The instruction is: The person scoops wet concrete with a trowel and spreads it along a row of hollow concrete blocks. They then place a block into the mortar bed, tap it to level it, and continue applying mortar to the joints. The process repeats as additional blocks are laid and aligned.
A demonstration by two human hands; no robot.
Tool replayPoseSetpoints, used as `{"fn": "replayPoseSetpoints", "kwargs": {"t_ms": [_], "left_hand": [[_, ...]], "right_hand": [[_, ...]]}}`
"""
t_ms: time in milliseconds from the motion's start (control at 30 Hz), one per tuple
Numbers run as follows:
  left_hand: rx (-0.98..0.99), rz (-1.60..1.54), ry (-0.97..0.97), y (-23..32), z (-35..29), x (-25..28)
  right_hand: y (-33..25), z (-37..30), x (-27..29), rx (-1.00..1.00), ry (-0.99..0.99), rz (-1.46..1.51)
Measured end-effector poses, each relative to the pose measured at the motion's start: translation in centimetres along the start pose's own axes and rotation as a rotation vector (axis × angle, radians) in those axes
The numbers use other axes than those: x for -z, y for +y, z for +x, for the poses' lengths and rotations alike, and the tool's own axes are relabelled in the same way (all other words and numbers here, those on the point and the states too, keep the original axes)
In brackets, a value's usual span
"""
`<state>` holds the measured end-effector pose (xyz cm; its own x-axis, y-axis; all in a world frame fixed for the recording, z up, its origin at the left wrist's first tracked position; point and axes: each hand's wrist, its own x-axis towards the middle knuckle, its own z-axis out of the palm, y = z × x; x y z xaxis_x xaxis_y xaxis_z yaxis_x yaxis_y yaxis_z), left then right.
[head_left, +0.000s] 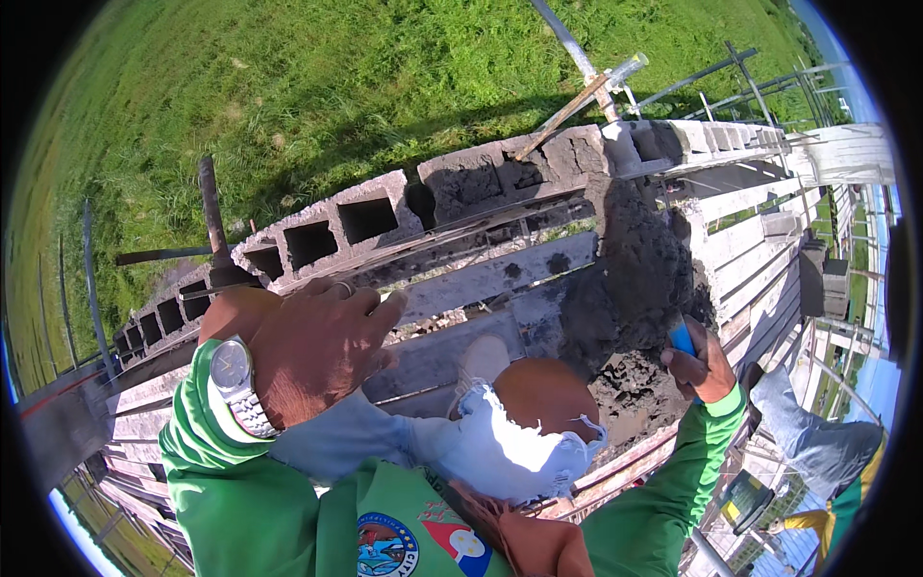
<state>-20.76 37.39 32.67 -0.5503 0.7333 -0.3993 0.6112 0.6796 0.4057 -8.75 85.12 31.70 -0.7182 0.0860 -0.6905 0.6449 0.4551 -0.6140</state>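
Note:
My right hand [704, 363] is closed around the blue handle of a trowel [682, 337]. Its blade cannot be told apart from the heap of wet grey mortar [639, 264], which lies on the planks beside the block wall. My left hand [322, 341], with a ring and a steel wristwatch, has its fingers stretched out and holds nothing. It is nearest the row of hollow concrete blocks [336, 203]; whether it rests on them I cannot tell. Fresh mortar fills the cells of blocks [495, 173] farther right along the row.
Scaffold planks [500, 269] with gaps run along the wall, under my legs. A wooden stick [562, 115] leans on the blocks near a metal pole [577, 53]. At right are stacked blocks [824, 279] and a person [817, 442] in jeans. Grass [317, 87] lies beyond, below.

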Motion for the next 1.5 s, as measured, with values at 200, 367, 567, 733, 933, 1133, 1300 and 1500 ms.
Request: {"fn": "replayPoseSetpoints", "kwargs": {"t_ms": [200,367,567,733,933,1133,1300,1500], "left_hand": [[0.086,0.048,-0.078,1.1,-2.5,0.4],[0.029,0.025,0.069,0.8,-2.9,-0.1],[-0.078,0.057,-0.02,0.3,-3.2,0.4],[-0.159,0.087,0.052,-1.3,0.0,0.5],[-0.159,0.105,0.007,-1.1,-0.8,0.4],[-0.163,0.087,0.061,-1.2,-2.4,0.3],[-0.19,0.094,0.102,-1.2,-1.9,0.3],[-0.191,0.063,0.073,-1.1,-1.7,0.1]], "right_hand": [[-8.2,17.4,-3.9,0.778,0.15,-1.061],[-5.5,24.8,-11.7,0.908,0.304,-1.273],[-1.3,13.9,-12.2,0.424,0.485,-0.738],[-2.0,11.8,-18.1,0.353,0.298,-0.722],[-1.1,14.2,-17.4,0.177,0.444,-0.884],[-0.2,13.5,-14.6,0.126,0.569,-0.852],[0.6,12.3,-15.5,0.091,0.522,-0.848],[1.8,13.8,-12.0,0.104,0.552,-0.872]]}}
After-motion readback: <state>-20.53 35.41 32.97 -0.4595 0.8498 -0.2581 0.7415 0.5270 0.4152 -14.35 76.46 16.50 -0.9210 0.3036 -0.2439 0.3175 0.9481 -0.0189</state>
